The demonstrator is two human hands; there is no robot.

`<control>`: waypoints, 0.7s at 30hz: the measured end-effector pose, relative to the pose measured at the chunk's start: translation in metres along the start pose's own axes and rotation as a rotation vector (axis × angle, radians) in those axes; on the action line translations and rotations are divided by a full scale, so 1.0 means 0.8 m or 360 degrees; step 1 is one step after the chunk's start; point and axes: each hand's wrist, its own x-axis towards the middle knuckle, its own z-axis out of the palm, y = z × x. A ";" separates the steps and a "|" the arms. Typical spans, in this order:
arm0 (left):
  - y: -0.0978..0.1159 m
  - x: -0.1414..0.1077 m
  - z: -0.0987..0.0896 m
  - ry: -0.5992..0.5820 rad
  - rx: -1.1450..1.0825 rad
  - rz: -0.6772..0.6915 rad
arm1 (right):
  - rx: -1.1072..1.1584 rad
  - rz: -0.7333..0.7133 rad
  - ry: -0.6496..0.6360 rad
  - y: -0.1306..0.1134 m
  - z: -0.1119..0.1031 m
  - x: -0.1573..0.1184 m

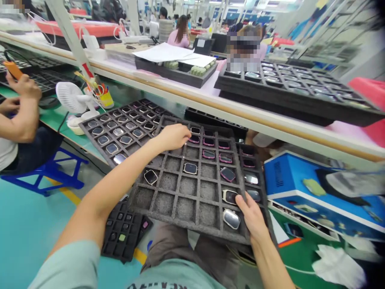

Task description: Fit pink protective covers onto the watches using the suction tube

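A dark grey foam tray (186,218) with square compartments tilts in front of my body. My right hand (254,214) grips its right edge, thumb on top beside a cream-framed smartwatch (230,196). My left hand (173,136) reaches over the tray's far part with fingers bent together; a magenta-framed smartwatch (194,139) lies at the fingertips. Whatever those fingers pinch is hidden. Several more magenta-framed watches fill the right columns. A dark-faced watch (190,168) sits mid-tray, and a pale-framed one (150,176) lies askew at left.
Behind it, another watch tray (120,128) lies near a white fan (72,98). A shelf edge (168,90) crosses above. At right stands a blue box (300,188). Small trays (120,237) are low on the left. A co-worker's hand (25,86) holds an orange tool (12,70).
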 end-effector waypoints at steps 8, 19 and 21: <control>0.024 0.113 0.032 -0.0143 0.0296 -0.0013 | 0.0138 0.0018 -0.0097 -0.004 0.004 0.000; 0.010 0.158 0.048 -0.0393 0.0379 0.0014 | 0.0078 0.0067 -0.0039 0.016 -0.009 -0.012; 0.016 0.146 0.053 -0.0287 0.0393 0.0056 | 0.0065 0.0094 -0.0017 0.014 -0.009 -0.014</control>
